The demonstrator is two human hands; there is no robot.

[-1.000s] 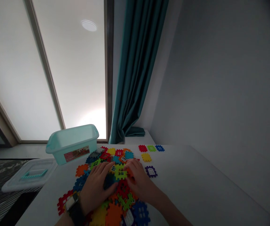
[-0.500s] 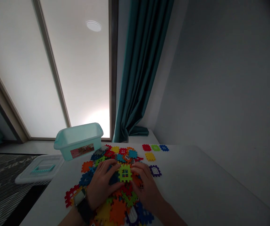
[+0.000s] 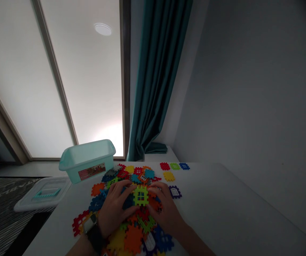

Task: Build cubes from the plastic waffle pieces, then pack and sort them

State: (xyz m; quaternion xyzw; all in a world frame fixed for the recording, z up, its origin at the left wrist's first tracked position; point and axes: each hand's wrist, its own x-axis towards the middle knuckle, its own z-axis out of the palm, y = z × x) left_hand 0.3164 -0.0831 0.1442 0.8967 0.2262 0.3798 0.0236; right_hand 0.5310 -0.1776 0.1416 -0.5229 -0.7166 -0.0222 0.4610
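A lime-green interlocking plastic tile [image 3: 140, 196] with a four-pane window is held up over a heap of similar tiles. My left hand [image 3: 117, 204], a dark watch on its wrist, grips the tile's left side between thumb and fingers. From the other side, my right hand [image 3: 166, 209] has its fingertips at the right edge. Beneath and around both hands lie colourful tiles, among them an orange tile [image 3: 133, 239] in front and a dark blue tile [image 3: 164, 240] near my right forearm. My hands cover part of the heap.
A mint-green tub [image 3: 89, 156] stands at the table's back left, its clear lid [image 3: 42, 193] beside it. Right of the heap lie a red tile [image 3: 165, 166], a green tile [image 3: 175, 166], a blue tile [image 3: 184, 166], a yellow tile [image 3: 169, 176] and a purple window tile [image 3: 175, 192].
The whole view has shifted slightly. Both hands keep nearly the same hold on the green tile.
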